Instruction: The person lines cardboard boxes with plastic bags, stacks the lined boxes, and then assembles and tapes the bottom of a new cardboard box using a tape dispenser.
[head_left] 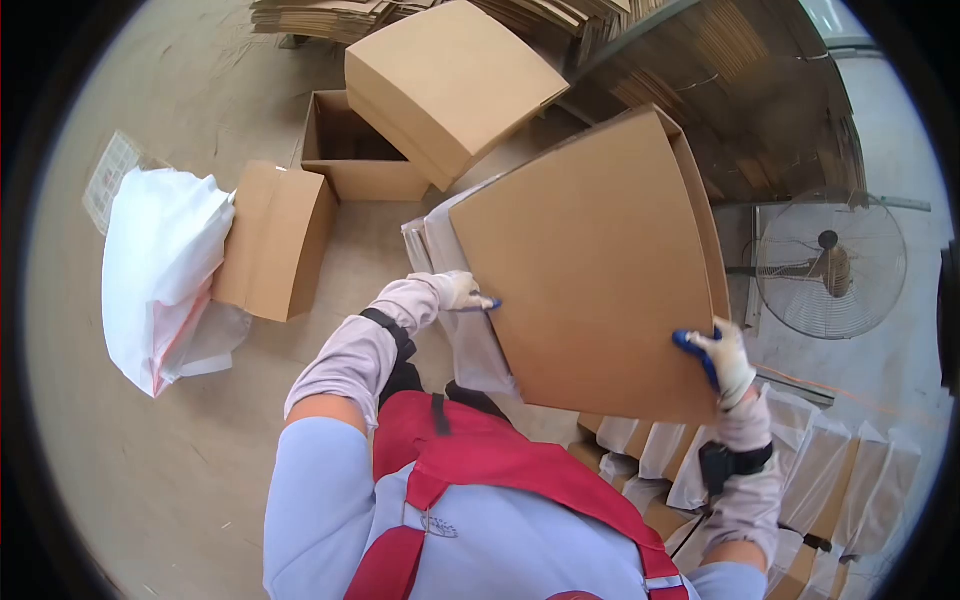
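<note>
A large brown cardboard box point(590, 270) is tilted in front of my body, between my two hands. My left hand point(464, 291), in a white glove with blue fingertips, is closed on its left edge. Along that edge hangs a whitish translucent plastic sheet point(470, 345), partly under the box. My right hand point(722, 362), in a similar glove, grips the right edge, with blue fingers over the front panel. Parts of both hands' fingers are hidden by the cardboard.
Ahead stand a closed carton point(455, 75), an open carton point(365, 180) and a smaller carton point(270, 235). White plastic bags point(165, 265) lie at left. Stacked flat cardboard point(740, 100) is at the far right, near a floor fan point(832, 265). Several plastic-covered cartons point(830, 480) sit at lower right.
</note>
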